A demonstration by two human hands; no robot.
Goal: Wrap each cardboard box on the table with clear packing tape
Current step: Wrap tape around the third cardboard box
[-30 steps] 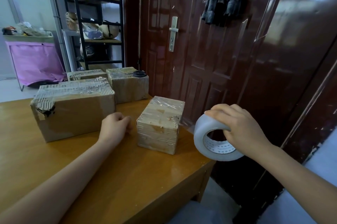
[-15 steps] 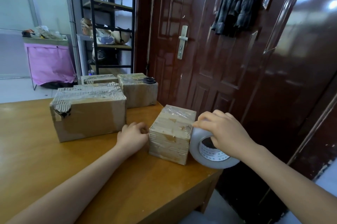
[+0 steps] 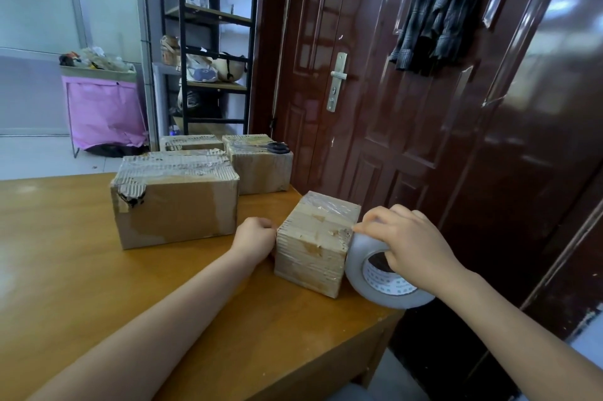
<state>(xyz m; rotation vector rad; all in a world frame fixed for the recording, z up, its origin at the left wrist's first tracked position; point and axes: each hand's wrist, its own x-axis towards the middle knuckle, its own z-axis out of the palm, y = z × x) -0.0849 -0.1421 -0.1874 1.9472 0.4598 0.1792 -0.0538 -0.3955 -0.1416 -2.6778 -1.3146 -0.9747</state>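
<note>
A: Head view, what's new?

B: The right hand (image 3: 411,245) has brought the tape roll (image 3: 375,273) in. A second ago it hung off the table's right edge, apart from the small box (image 3: 315,245); now the roll sits against the box's right face, at the table's (image 3: 98,286) near right corner. The fingers are curled over the roll's top, the thumb side through the core.

A: And the other hand?

B: The left hand (image 3: 256,237) has slid up to the box's left face, where earlier it lay short of it. It's a loose fist pressed against the cardboard, and I can't tell whether anything is pinched in it.

A: What does that mean for the job?

B: I'd judge a run of tape has just been laid onto the right face, with the box braced from the left. Its top already shows glossy film, so this box looks partly wrapped.

A: What else is around?

B: The large box (image 3: 176,204) stands mid-table just beyond the left hand, its top torn and ridged. Two more boxes (image 3: 261,168) sit at the far edge, a black object (image 3: 277,148) on the right one, possibly scissors. The dark door (image 3: 408,106) is close on the right, so the roll has little room to swing past the edge.
</note>
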